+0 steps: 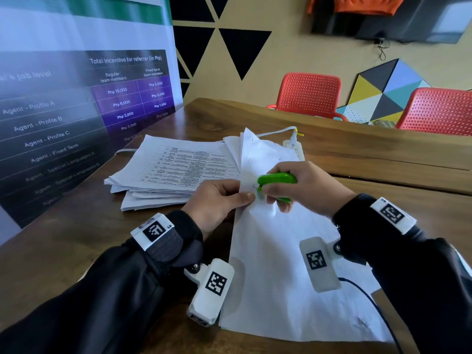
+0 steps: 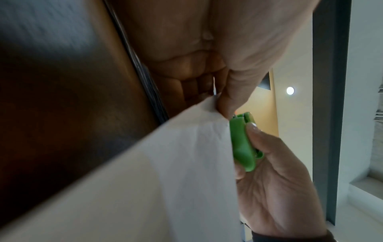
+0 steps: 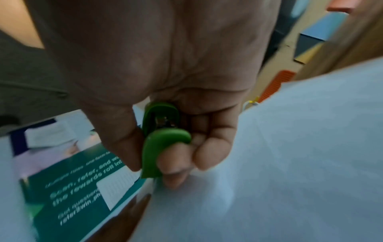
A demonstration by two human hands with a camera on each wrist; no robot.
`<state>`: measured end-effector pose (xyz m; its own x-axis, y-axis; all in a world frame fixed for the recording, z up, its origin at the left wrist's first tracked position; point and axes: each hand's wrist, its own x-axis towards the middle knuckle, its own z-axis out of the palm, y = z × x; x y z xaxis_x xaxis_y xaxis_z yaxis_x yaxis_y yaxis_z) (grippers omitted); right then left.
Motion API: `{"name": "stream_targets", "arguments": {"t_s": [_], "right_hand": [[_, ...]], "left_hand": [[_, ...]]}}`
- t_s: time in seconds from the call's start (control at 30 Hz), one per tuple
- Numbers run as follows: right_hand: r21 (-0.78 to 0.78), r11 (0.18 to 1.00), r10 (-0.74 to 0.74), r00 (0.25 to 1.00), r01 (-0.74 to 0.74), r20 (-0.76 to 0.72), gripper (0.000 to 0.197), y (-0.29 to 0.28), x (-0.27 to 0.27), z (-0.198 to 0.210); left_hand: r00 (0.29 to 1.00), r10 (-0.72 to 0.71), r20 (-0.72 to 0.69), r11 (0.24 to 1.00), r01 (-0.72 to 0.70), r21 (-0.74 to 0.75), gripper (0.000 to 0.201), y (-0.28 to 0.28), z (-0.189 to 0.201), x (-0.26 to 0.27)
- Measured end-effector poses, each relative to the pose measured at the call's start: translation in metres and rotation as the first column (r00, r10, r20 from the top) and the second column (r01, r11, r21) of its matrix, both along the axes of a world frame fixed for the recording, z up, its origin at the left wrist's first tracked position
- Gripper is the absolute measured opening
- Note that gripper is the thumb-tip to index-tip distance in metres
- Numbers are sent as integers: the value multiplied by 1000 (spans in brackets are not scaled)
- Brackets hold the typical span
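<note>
Closest to me, at the near edge of the wooden table, the white sheets lay flat with only their far corner lifted off the wood. I had my left hand curled, thumb and fingers pinching that corner. That held the paper taut and the bound spot clear of the surface, where a tool could reach it from both sides.

Just beside it, at the same corner, my right hand was closed round the green staple tool. The thumb sat on one wing and the fingers on the other, with the metal nose aimed at the pinch. By its look it was a pincer-type remover, though I could not be sure. I judged the step to be working the staple at that corner. The squeeze would need to come in square, or the paper could tear.

Beyond the hands, a stack of printed papers sat to the left, near enough to reach across to. Behind the lifted pages lay a white power strip, partly hidden by them. Farthest off stood two red chairs, and on the left a printed banner.
</note>
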<state>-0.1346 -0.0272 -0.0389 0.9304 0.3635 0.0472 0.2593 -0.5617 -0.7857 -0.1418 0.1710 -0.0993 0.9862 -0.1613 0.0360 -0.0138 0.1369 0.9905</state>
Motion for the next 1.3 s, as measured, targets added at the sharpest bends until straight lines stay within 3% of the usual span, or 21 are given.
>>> {"name": "stream_targets", "arguments": {"t_s": [0.1,0.2,0.27,0.33,0.4,0.47,0.7,1.07,1.3], "right_hand": [[259,965,26,971,37,-236,19,1,2,-3],[329,942,35,955,66,-293,18,2,1,-4],[215,976,14,981,28,-193,17,0,1,-1],[-34,999,0,1000,0,-10,10,-1,0,2],[-248,969,22,991,12,132,10,-1,-2,2],[-337,941,35,981,32,192,14,1,-5,1],[-427,900,47,951,91,304,16,8,-13,3],[-453,890,103,942,56,320,14,9,-15,6],[-398,917,219,880,-38,421,25,4,-10,3]], "left_hand": [[1000,-10,19,999,10,39,17,0,0,-1],[1000,-15,3,999,15,47,16,-1,-1,-1],[1000,6,-28,999,-5,36,11,-1,-1,0],[997,38,-70,999,-37,20,8,-1,0,0],[991,74,-107,997,-72,21,13,-1,1,1],[985,98,-139,995,-94,32,23,-2,2,1],[979,135,-154,991,-128,49,17,-1,3,0],[990,138,-3,986,-137,99,13,-6,6,-6],[984,100,-148,993,-108,-46,9,-7,14,-10]]}}
